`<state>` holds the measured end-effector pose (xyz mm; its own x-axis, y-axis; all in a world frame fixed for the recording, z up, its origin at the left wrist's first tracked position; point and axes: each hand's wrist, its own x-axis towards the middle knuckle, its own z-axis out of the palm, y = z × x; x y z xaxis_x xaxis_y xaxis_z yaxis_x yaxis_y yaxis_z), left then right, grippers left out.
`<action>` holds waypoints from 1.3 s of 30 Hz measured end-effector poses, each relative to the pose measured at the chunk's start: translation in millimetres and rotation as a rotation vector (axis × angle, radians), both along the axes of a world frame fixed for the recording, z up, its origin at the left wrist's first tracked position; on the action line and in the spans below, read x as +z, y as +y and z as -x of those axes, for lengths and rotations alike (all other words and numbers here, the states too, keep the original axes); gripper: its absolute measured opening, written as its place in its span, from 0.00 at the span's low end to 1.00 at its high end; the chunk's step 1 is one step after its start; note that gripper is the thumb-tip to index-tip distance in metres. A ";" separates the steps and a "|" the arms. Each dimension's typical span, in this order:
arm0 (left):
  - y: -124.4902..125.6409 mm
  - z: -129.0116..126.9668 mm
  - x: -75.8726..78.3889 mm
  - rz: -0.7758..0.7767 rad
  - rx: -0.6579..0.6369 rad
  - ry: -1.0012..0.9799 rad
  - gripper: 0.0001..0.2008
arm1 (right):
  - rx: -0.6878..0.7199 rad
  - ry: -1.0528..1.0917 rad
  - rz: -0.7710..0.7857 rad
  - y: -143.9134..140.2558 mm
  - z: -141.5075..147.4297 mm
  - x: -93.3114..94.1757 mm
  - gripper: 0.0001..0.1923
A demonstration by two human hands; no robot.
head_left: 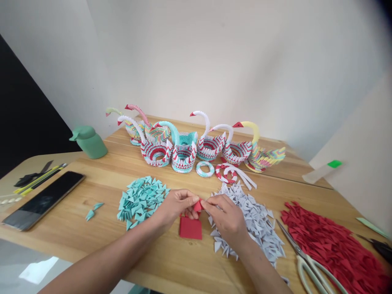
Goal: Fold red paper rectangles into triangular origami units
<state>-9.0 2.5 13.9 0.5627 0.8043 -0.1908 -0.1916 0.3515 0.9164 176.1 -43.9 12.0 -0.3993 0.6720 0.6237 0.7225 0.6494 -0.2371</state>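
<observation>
White walls meet in a corner behind a light wooden table (92,241) that fills most of the view. At the far left edge lie a yellow pencil (41,178) and dark scissors (30,176), and beside them a black phone (44,200) rests flat with its screen up. Behind the phone stands a green plastic bottle (89,141). Two loose turquoise folded paper triangles (93,211) lie apart from a larger heap of turquoise folded triangles (140,199).

Along the back of the table stands a row of paper swans built from folded pieces (196,145), with two small paper rings (214,170) in front of them.

The left hand (176,206) is closed, its fingertips pinching a small red paper piece (198,205). The right hand (226,216) is also closed on the same piece from the other side, so the piece is held between both hands, just above a small stack of red paper squares (190,227) that lies flat on the table. The right hand hovers over a heap of white folded triangles (257,222).

Further right lie pale green-handled scissors (306,257), closed, and then a wide heap of red folded triangles (330,245). At the right edge, a dark tool (381,247) is only partly visible.
</observation>
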 end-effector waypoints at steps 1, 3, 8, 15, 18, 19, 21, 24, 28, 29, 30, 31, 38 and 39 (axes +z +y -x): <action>0.3 -0.4 -0.6 -0.002 0.012 0.009 0.20 | 0.005 -0.004 0.009 0.3 0.0 -0.4 0.16; 0.9 -0.9 -1.5 -0.007 0.028 0.027 0.20 | 0.017 0.018 0.032 1.3 0.5 -1.4 0.15; 2.1 -0.2 -0.4 -0.070 0.054 0.071 0.20 | 0.034 0.291 0.306 4.5 2.5 -3.0 0.14; -0.6 -2.1 -2.9 -0.202 0.044 0.108 0.18 | -0.021 0.853 0.971 2.7 2.5 1.8 0.23; -3.4 -3.9 -4.1 -0.264 0.030 0.147 0.16 | -0.039 0.878 1.061 2.2 3.8 -0.1 0.23; -4.2 -4.5 -4.4 -0.284 0.028 0.158 0.15 | -0.058 0.866 1.076 2.3 4.4 -1.1 0.21; -5.3 -5.5 -5.2 -0.312 0.026 0.177 0.14 | -0.074 0.849 1.084 2.7 5.7 -2.6 0.19; -5.5 -6.4 -6.4 -0.321 0.026 0.189 0.13 | -0.076 0.847 1.078 3.1 7.0 -2.3 0.17; -4.6 -6.3 -7.4 -0.328 0.018 0.183 0.14 | -0.072 0.832 1.066 3.1 7.2 -0.2 0.16; -4.4 -6.2 -7.4 -0.326 0.018 0.182 0.14 | -0.071 0.832 1.062 3.1 7.2 0.0 0.16; -4.3 -6.1 -7.4 -0.322 0.018 0.181 0.14 | -0.071 0.835 1.061 3.1 7.3 -0.2 0.16; -4.4 -6.0 -7.3 -0.318 0.020 0.182 0.14 | -0.070 0.842 1.061 3.1 7.5 -0.5 0.16; -3.8 -6.2 -8.6 -0.271 0.018 0.166 0.18 | -0.094 0.911 1.059 3.2 8.9 -2.0 0.16; -3.3 -6.3 -9.1 -0.250 0.012 0.158 0.18 | -0.101 0.917 1.048 3.2 8.9 -2.0 0.16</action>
